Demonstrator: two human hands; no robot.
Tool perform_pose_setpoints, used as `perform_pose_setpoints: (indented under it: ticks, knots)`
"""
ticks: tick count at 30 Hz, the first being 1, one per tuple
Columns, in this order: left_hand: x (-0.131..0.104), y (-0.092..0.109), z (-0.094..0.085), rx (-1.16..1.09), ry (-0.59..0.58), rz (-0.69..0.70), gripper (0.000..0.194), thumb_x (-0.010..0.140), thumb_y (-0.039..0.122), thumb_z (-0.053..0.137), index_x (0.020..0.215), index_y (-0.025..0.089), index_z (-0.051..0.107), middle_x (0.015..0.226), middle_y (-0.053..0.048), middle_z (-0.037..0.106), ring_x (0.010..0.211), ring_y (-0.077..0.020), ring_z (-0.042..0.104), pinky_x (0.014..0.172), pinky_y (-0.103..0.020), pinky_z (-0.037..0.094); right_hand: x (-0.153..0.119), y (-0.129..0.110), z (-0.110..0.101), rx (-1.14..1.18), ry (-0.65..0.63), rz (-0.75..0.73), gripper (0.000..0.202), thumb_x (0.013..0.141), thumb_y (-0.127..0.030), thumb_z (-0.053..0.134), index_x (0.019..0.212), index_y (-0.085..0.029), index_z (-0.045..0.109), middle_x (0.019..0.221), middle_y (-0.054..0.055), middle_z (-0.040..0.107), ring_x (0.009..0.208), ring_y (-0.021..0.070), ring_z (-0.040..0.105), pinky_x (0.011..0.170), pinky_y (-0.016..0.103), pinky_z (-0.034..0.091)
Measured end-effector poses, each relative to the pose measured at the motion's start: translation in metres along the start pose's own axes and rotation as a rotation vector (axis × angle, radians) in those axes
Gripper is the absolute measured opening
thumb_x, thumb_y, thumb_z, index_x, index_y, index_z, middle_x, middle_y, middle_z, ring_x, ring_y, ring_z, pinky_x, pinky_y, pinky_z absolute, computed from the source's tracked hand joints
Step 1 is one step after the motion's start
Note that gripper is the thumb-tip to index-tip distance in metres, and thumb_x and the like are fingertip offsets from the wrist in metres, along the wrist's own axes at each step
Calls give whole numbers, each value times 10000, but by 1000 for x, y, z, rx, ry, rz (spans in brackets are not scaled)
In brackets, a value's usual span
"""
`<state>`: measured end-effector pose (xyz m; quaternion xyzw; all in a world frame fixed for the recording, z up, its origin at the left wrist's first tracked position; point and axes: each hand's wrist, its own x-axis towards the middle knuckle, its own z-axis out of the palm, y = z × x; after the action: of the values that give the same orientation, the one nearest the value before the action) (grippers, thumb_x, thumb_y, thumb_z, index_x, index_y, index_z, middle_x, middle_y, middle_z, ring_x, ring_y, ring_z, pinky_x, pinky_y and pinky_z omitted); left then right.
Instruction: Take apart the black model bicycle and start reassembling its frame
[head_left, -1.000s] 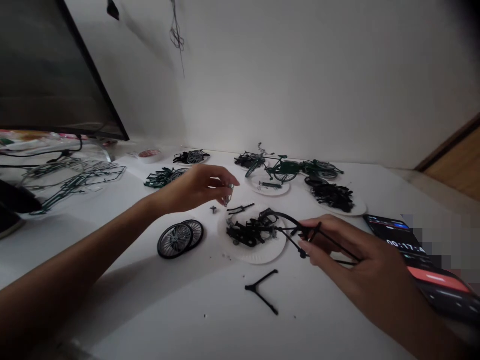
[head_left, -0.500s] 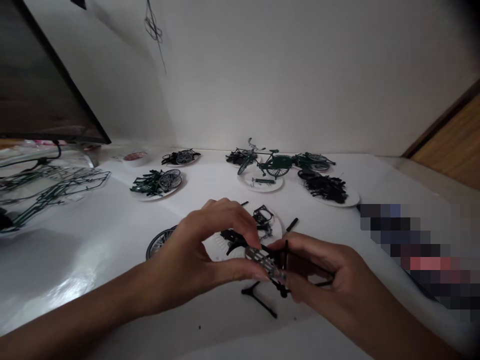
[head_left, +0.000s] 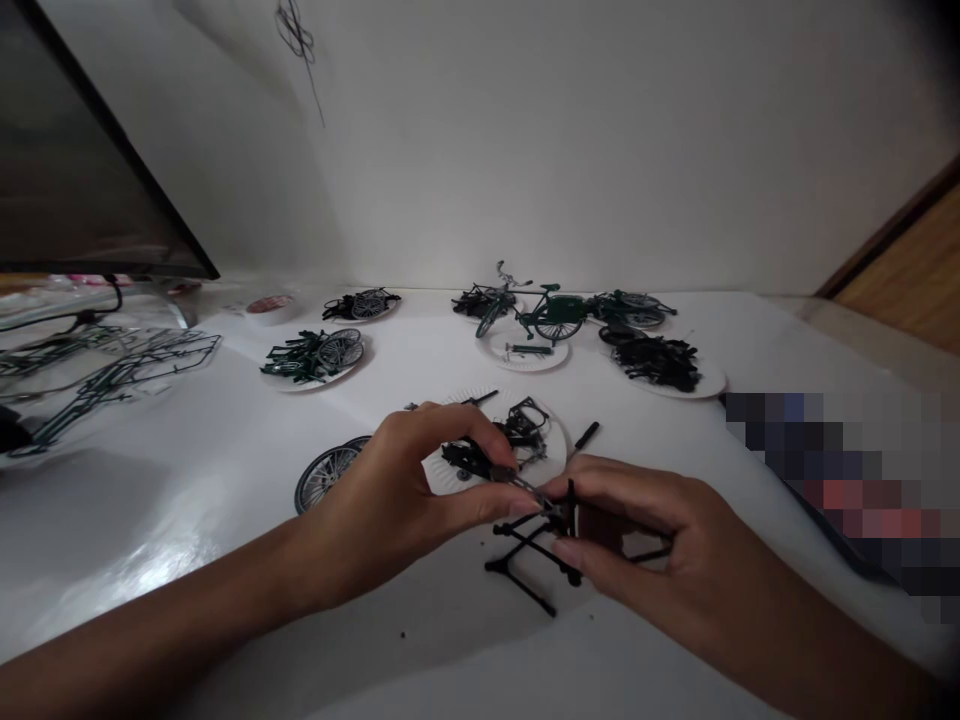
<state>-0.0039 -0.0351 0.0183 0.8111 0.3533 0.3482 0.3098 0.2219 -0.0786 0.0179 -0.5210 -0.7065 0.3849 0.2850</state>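
Thumb and forefinger of my left hand [head_left: 420,500] pinch a small grey part [head_left: 525,487] near the middle of the view. My right hand [head_left: 645,530] grips a black miniature bicycle frame [head_left: 536,550], whose thin bars stick out to the left and under the fingers. The grey part meets the frame between the two hands; the exact contact is too small to tell. Behind them, a white paper plate [head_left: 553,460] bears black parts. Spoked wheels [head_left: 330,478] lie left of my left hand, partly hidden by it. A forked black part [head_left: 525,588] lies on the table below the frame.
A green model bicycle [head_left: 536,308] stands at the back, among plates of black and green parts [head_left: 304,355]. On the left are a monitor [head_left: 90,150] and green frame pieces [head_left: 112,385]. A short black rod [head_left: 587,436] lies beside the middle plate. A blurred, pixelated area is at right.
The grey part between my hands has turned and now shows as a thin edge. More of the black frame's bars show below it. The view has shifted slightly.
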Motion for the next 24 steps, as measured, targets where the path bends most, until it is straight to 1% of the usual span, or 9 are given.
perform_pose_setpoints:
  ticks: [3, 5, 7, 11, 15, 17, 19, 21, 24]
  knots:
    - [-1, 0, -1, 13, 12, 40, 187, 826, 327, 797, 934, 216, 691, 916, -3, 731, 846, -156, 660, 742, -268, 518, 0, 0, -1, 9, -37, -28, 79, 867, -288, 660, 800, -249, 674, 761, -28, 607, 647, 122, 543, 575, 224, 461]
    - [-2, -1, -1, 3, 20, 74, 183, 844, 311, 782, 960, 211, 681, 920, -4, 728, 842, -143, 660, 756, -255, 531, -1, -1, -1, 36, -67, -37, 64, 881, -264, 653, 823, -258, 679, 757, -41, 610, 658, 115, 551, 588, 209, 464]
    - [-3, -1, 0, -11, 13, 100, 151, 874, 273, 754, 982, 211, 670, 942, -4, 725, 860, -135, 663, 782, -251, 532, -1, -1, -1, 65, -75, -29, 35, 890, -265, 657, 884, -271, 691, 789, -47, 630, 685, 112, 568, 606, 201, 470]
    - [-4, -1, 2, -37, -24, 159, 79, 916, 196, 700, 977, 194, 651, 970, -22, 721, 897, -143, 671, 813, -279, 524, -1, 0, -1, 100, -103, 4, 66, 902, -292, 665, 957, -289, 702, 829, -53, 652, 719, 111, 574, 624, 192, 472]
    - [-2, -2, 0, 139, -28, 388, 93, 932, 112, 660, 1003, 170, 647, 993, -35, 716, 932, -141, 658, 851, -299, 491, -3, 3, -1, 125, -125, 30, 70, 908, -331, 661, 936, -281, 701, 804, -47, 638, 712, 118, 560, 615, 203, 477]
    - [0, -4, -1, 210, -43, 476, 109, 939, 81, 635, 1010, 163, 645, 1004, -45, 713, 965, -147, 645, 872, -308, 482, -4, 5, -1, 133, -133, 41, 82, 896, -349, 674, 917, -275, 702, 788, -41, 629, 710, 127, 563, 609, 214, 489]
    - [1, -7, -2, 250, -48, 504, 125, 942, 64, 620, 1014, 163, 645, 1017, -49, 710, 974, -146, 636, 879, -307, 479, -5, 5, -1, 142, -132, 80, 126, 871, -359, 697, 969, -281, 708, 812, -33, 642, 727, 141, 580, 603, 226, 505]
    - [2, -9, -2, 301, -45, 527, 157, 940, 40, 605, 1021, 168, 646, 1037, -49, 707, 969, -143, 631, 867, -302, 473, -5, 5, -1, 155, -141, 131, 225, 856, -385, 709, 1056, -283, 707, 843, -19, 657, 738, 154, 592, 590, 240, 514]
    - [0, -9, -4, 379, -27, 578, 205, 935, 4, 572, 1029, 171, 647, 1051, -54, 705, 927, -143, 625, 826, -303, 463, -5, 5, -2, 169, -189, 155, 263, 865, -439, 693, 1065, -269, 714, 829, -10, 653, 733, 159, 588, 596, 255, 515]
